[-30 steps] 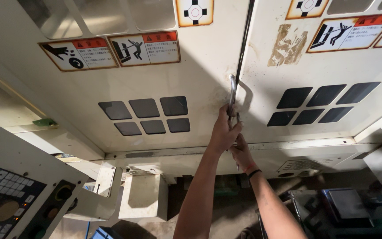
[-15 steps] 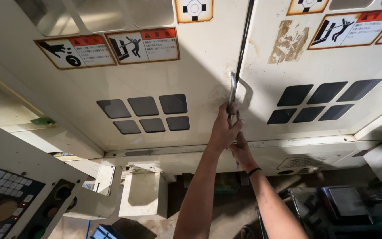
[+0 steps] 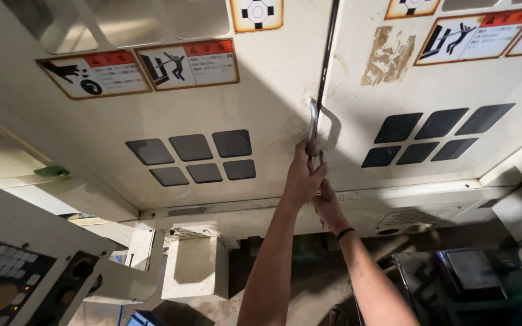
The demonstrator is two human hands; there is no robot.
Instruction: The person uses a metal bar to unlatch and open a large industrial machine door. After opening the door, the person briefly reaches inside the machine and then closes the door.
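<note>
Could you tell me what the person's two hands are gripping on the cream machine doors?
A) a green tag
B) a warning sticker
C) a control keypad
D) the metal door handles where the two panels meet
D: the left hand is closed round the lower end of the metal door handles at the seam between the two panels, and the right hand grips just beneath it.

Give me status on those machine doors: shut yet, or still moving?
Done: the left door and right door look nearly together, only a thin dark seam between them. In hand: the left hand has its grip on the metal handle, and the right hand reaches up just below it. Left: whether the doors are fully shut or latched can't be told.
</note>
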